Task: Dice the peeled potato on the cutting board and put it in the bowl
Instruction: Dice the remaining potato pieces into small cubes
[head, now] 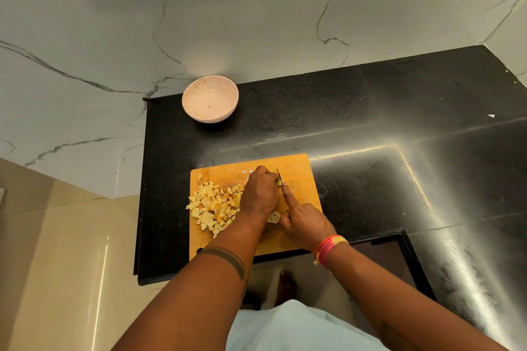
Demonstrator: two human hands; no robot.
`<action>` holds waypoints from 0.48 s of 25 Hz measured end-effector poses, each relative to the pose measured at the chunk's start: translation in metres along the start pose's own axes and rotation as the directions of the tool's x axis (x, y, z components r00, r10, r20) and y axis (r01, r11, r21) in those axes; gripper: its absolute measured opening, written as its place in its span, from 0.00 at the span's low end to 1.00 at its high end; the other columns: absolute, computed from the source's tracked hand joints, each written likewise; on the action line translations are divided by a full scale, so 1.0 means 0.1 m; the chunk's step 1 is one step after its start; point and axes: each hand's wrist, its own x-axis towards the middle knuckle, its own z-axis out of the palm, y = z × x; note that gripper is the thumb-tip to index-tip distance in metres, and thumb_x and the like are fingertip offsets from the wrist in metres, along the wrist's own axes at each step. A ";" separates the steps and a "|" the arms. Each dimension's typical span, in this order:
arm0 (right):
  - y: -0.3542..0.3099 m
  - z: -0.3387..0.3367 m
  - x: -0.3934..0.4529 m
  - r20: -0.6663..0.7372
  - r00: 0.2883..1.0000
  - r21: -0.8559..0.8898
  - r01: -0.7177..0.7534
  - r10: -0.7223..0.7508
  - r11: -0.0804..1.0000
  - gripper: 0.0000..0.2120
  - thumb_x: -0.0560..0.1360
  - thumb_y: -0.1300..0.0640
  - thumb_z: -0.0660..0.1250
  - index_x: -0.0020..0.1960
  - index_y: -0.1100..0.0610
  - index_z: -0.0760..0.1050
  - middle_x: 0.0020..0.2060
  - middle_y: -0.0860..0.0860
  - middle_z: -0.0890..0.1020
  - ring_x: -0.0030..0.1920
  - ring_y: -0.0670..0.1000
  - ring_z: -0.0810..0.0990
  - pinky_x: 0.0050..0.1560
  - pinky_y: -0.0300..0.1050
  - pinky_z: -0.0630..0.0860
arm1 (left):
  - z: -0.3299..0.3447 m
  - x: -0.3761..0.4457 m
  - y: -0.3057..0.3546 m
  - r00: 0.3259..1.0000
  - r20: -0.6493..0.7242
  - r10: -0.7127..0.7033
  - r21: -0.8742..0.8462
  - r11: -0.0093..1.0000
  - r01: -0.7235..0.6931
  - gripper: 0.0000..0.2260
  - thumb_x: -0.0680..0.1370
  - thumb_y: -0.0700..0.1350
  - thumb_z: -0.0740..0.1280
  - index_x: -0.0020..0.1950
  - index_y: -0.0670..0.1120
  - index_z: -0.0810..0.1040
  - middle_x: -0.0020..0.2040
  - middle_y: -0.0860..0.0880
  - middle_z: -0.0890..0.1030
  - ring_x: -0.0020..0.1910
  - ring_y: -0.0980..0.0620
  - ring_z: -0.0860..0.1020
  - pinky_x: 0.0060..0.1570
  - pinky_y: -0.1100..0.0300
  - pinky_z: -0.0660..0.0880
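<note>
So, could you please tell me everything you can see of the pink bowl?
The round pale pink bowl looks matte, perhaps ceramic or plastic. It stands upright on the black speckled countertop, near its far left corner by the marble wall, well apart from the wooden cutting board. Inside: smears and one tiny scrap, no diced potato. Nothing else touches it.

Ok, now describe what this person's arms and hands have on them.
Both forearms are bare, no sleeves. The left forearm carries a dark double-band tattoo across it. The right wrist wears a bundle of pink, orange and yellow threads. No gloves or rings show on the left hand or right hand.
</note>
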 end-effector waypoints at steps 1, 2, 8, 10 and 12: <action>0.01 0.01 -0.03 -0.002 1.000 -0.002 0.003 -0.003 1.000 0.35 0.82 0.51 0.54 0.82 0.48 0.39 0.32 0.49 0.72 0.32 0.50 0.73 0.32 0.47 0.71 | 0.00 0.00 0.01 1.000 -0.003 -0.009 0.002 1.000 0.009 0.13 0.80 0.42 0.66 0.65 0.45 0.81 0.57 0.47 0.76 0.56 0.47 0.76 0.56 0.51 0.78; 0.04 0.04 -0.09 -0.007 1.000 -0.002 0.006 -0.006 1.000 0.35 0.82 0.51 0.54 0.82 0.48 0.39 0.32 0.48 0.72 0.31 0.50 0.73 0.32 0.46 0.70 | 0.00 0.00 0.01 1.000 -0.006 -0.016 0.002 1.000 0.016 0.14 0.80 0.42 0.66 0.65 0.45 0.81 0.58 0.47 0.76 0.57 0.47 0.76 0.57 0.52 0.78; 0.23 0.20 -0.49 0.005 1.000 -0.010 0.005 -0.005 1.000 0.36 0.82 0.50 0.54 0.82 0.45 0.37 0.34 0.51 0.77 0.33 0.52 0.77 0.35 0.50 0.76 | -0.05 -0.03 0.01 1.000 0.008 -0.009 -0.014 1.000 0.009 0.16 0.80 0.41 0.68 0.68 0.45 0.79 0.61 0.47 0.76 0.59 0.47 0.77 0.60 0.53 0.77; 0.21 0.17 -0.46 -0.023 1.000 0.010 0.006 -0.006 1.000 0.35 0.82 0.50 0.54 0.82 0.45 0.37 0.33 0.50 0.76 0.32 0.50 0.76 0.33 0.47 0.73 | -0.07 -0.03 -0.01 1.000 -0.004 -0.018 -0.018 1.000 0.018 0.15 0.80 0.41 0.68 0.67 0.45 0.79 0.61 0.47 0.76 0.59 0.46 0.77 0.59 0.54 0.77; 0.15 0.13 -0.36 -0.053 0.998 0.023 0.017 -0.016 1.000 0.35 0.81 0.50 0.55 0.82 0.45 0.38 0.32 0.50 0.76 0.31 0.50 0.75 0.31 0.46 0.72 | -0.07 -0.03 -0.03 1.000 -0.007 -0.024 -0.025 0.999 0.024 0.14 0.80 0.40 0.67 0.67 0.45 0.79 0.60 0.47 0.76 0.58 0.47 0.77 0.59 0.55 0.76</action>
